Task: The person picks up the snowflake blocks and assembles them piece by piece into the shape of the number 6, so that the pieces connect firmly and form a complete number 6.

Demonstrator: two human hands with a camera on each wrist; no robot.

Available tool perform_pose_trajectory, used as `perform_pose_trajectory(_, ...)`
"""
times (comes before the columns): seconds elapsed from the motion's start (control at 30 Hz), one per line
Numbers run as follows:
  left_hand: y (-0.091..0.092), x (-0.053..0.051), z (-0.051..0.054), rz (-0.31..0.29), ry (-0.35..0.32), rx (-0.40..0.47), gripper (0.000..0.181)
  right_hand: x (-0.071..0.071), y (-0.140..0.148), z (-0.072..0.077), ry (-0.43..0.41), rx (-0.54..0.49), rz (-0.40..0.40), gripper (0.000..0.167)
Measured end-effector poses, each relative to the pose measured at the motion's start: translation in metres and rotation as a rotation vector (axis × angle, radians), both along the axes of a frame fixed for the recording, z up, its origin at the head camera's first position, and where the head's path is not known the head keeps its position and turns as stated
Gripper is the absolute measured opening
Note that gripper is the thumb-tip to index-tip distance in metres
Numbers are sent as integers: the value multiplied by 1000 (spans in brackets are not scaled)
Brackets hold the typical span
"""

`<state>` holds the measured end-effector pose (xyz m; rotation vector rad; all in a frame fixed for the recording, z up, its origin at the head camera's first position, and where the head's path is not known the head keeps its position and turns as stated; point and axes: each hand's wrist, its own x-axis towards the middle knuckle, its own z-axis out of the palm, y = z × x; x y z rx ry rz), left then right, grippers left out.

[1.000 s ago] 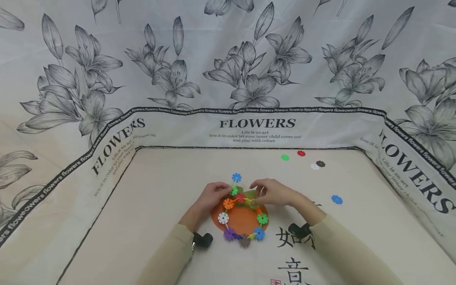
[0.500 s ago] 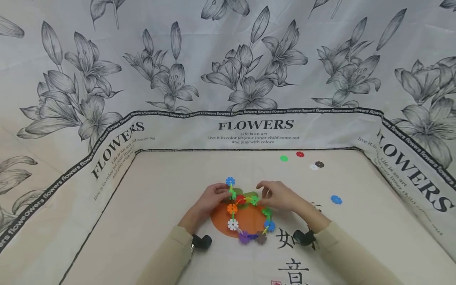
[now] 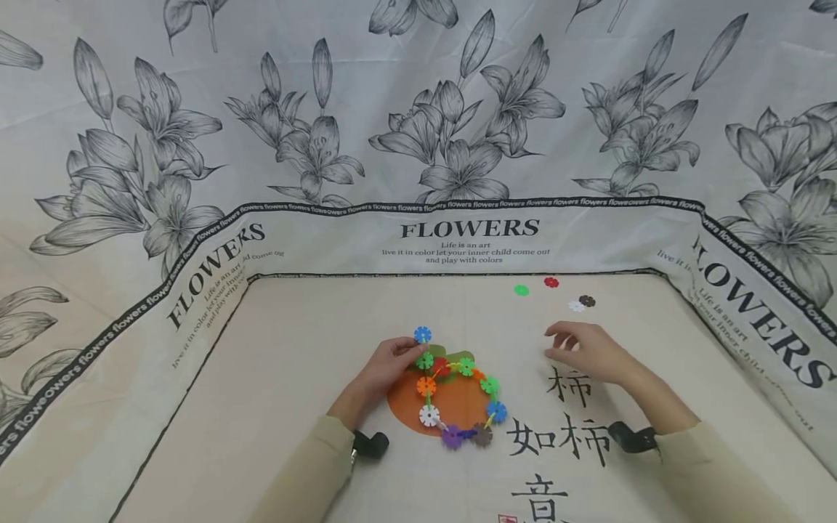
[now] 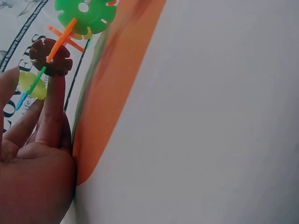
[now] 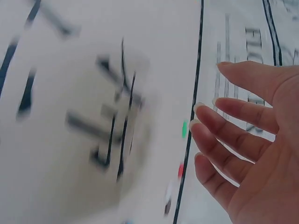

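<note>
A ring of interlocking plastic snowflake discs (image 3: 495, 412), in several colours, hangs over the tabletop. A blue disc (image 3: 422, 334) sticks out at its upper left. My left hand (image 3: 386, 365) pinches the ring there, close to a green disc (image 3: 425, 361). In the left wrist view, the thumb and fingers are around a yellow-green disc (image 4: 35, 85), and a fingertip touches a dark reddish-brown disc (image 4: 50, 58). To the right of the ring, my right hand (image 3: 591, 352) is raised over the table with loosely bent fingers. The right wrist view shows nothing in that hand (image 5: 261, 140).
Loose discs lie at the back right: green (image 3: 521, 290), red (image 3: 551, 282), white (image 3: 576, 306) and dark brown (image 3: 587, 301). The cloth bears a printed orange persimmon (image 3: 405, 407) and black characters (image 3: 532, 439). A flower-printed curtain (image 3: 471, 167) encloses the back and sides.
My right hand has left the ring and moved right, over where a loose blue disc lay. The ring has shifted slightly right and turned, while my left hand stays on it.
</note>
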<state>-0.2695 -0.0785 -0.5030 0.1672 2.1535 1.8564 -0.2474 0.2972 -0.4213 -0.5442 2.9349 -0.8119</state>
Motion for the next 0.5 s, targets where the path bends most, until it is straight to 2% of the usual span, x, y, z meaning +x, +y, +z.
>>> perform_pose_trajectory(0.13,1,0,-1,23,8,-3,41,2,42,-3,22,54,-97,38)
perform_pose_trajectory(0.27,1,0,-1,39,10,22,39,0,82,-12,-27,84,-170,42)
perform_pose_trajectory(0.37,1,-1,-2,51,-1,37,40,-1,103,-19,-85,88,-198,45)
perform_pose_trajectory(0.5,2,-3,-3,60,-6,36,39,0,116,-25,-124,79,-198,44)
